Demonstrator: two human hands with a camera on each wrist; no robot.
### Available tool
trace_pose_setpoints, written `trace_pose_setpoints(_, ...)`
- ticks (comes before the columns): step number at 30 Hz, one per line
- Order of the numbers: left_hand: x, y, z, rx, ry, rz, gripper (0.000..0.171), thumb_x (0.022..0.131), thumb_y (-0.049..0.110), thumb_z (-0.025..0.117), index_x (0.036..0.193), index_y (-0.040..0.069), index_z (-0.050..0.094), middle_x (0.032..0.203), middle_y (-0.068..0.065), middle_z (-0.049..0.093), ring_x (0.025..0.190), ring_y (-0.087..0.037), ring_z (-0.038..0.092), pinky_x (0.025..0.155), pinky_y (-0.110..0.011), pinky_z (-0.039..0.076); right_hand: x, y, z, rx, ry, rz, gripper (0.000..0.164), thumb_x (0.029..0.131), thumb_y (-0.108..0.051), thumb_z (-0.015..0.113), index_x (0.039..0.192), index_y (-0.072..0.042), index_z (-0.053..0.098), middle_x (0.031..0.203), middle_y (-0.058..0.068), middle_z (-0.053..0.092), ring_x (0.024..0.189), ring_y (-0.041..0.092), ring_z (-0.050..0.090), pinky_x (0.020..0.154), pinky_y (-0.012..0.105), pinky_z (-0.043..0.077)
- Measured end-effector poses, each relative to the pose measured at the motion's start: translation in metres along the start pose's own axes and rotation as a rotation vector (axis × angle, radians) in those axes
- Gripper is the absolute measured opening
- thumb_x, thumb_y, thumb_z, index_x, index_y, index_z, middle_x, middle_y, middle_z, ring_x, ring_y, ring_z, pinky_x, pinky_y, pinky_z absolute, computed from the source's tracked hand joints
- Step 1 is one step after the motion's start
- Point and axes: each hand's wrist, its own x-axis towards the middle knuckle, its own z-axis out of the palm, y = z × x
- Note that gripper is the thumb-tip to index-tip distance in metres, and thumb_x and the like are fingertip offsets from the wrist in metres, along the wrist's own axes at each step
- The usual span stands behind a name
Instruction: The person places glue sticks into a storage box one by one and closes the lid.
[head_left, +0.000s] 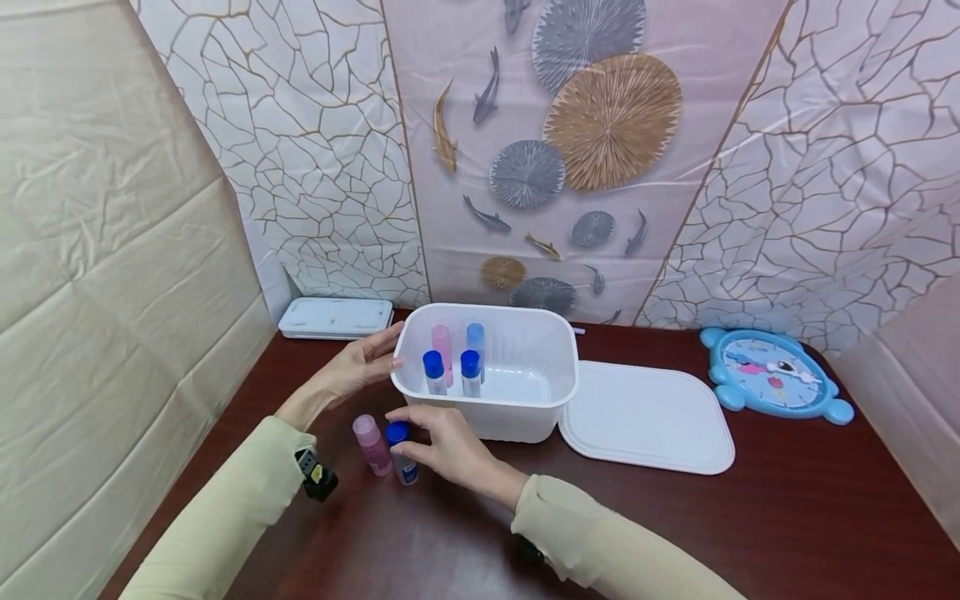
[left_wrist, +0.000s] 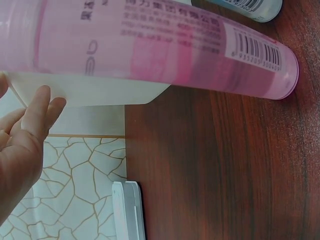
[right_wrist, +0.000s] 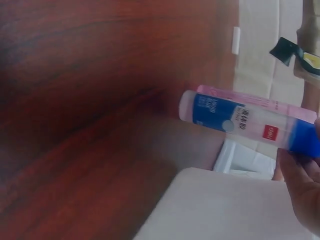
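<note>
Case (head_left: 335, 319): flat on the table (head_left: 390, 554), back left. Left hand (head_left: 348, 368): fingers extended, touching the left end of the box (head_left: 491, 421). Pink tube (head_left: 372, 446): upright on the table, before the box. Blue-capped tube (head_left: 407, 468): upright, just right of the pink tube; cannot tell whether its base meets the table. Right hand (head_left: 453, 450): thumb and forefinger clamped on that tube's cap. Box: contains four standing tubes (head_left: 470, 367), two dark-capped in front, one pink and one light blue behind. Lid (head_left: 645, 417): flat, beside the box. Clock (head_left: 776, 373): far right, dial showing.
</note>
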Motion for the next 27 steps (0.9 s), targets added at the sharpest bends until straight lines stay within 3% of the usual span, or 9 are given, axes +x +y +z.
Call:
trace_pose_setpoints(4, -0.001, 0.000, 0.001, -0.010, -0.008, 0.003, 0.071, 0.094, 0.011, 0.057, 0.151, 0.006, 0.015, 0.154, -0.020, 0.021, 0.138, -0.037, 0.029, 0.104, -0.044, 0.036, -0.003, 0.000, -0.002, 0.024, -0.017, 0.033, 0.032, 0.083, -0.010, 0.071, 0.113, -0.002, 0.066, 0.107, 0.009, 0.069, 0.097, 0.017, 0.064, 0.087, 0.023, 0.052)
trace_pose_setpoints(8, -0.001, 0.001, 0.000, -0.014, -0.012, -0.002, 0.072, 0.094, 0.012, 0.057, 0.151, 0.006, 0.014, 0.154, -0.020, 0.019, 0.138, -0.037, 0.029, 0.104, -0.045, 0.035, -0.005, -0.006, -0.020, 0.148, -0.010, 0.051, 0.031, 0.083, -0.006, 0.070, 0.113, 0.002, 0.065, 0.106, 0.014, 0.068, 0.095, 0.023, 0.066, 0.083, 0.027, 0.055)
trace_pose_setpoints(12, 0.000, 0.001, -0.001, -0.020, -0.015, -0.011, 0.072, 0.095, 0.012, 0.056, 0.151, 0.007, 0.012, 0.155, -0.019, 0.018, 0.138, -0.036, 0.027, 0.105, -0.046, 0.034, 0.000, -0.018, -0.060, 0.237, 0.067, 0.086, 0.032, 0.083, -0.004, 0.069, 0.113, 0.005, 0.064, 0.102, 0.018, 0.069, 0.089, 0.017, 0.067, 0.077, 0.023, 0.056)
trace_pose_setpoints(17, 0.000, 0.002, 0.000, 0.003, 0.006, -0.036, 0.072, 0.094, 0.014, 0.058, 0.152, 0.010, 0.014, 0.156, -0.015, 0.019, 0.140, -0.034, 0.026, 0.106, -0.045, 0.034, 0.006, -0.025, -0.122, 0.294, 0.245, 0.146, 0.032, 0.084, 0.000, 0.067, 0.115, 0.005, 0.063, 0.100, 0.017, 0.069, 0.079, 0.007, 0.065, 0.073, 0.024, 0.056)
trace_pose_setpoints(22, -0.001, 0.004, 0.000, -0.002, 0.011, -0.039, 0.073, 0.093, 0.014, 0.059, 0.151, 0.009, 0.015, 0.156, -0.014, 0.019, 0.141, -0.033, 0.025, 0.105, -0.044, 0.035, 0.009, 0.000, -0.163, 0.278, 0.369, 0.228, 0.033, 0.088, -0.004, 0.064, 0.120, 0.002, 0.060, 0.102, 0.013, 0.066, 0.083, 0.007, 0.063, 0.074, 0.018, 0.054)
trace_pose_setpoints(27, 0.000, 0.003, 0.001, -0.028, 0.008, -0.031, 0.072, 0.093, 0.012, 0.058, 0.151, 0.009, 0.016, 0.155, -0.016, 0.020, 0.140, -0.035, 0.026, 0.104, -0.045, 0.036, 0.013, 0.042, -0.168, 0.154, 0.317, 0.376, 0.034, 0.090, -0.009, 0.063, 0.122, 0.001, 0.058, 0.108, 0.017, 0.063, 0.087, 0.010, 0.061, 0.077, 0.018, 0.053)
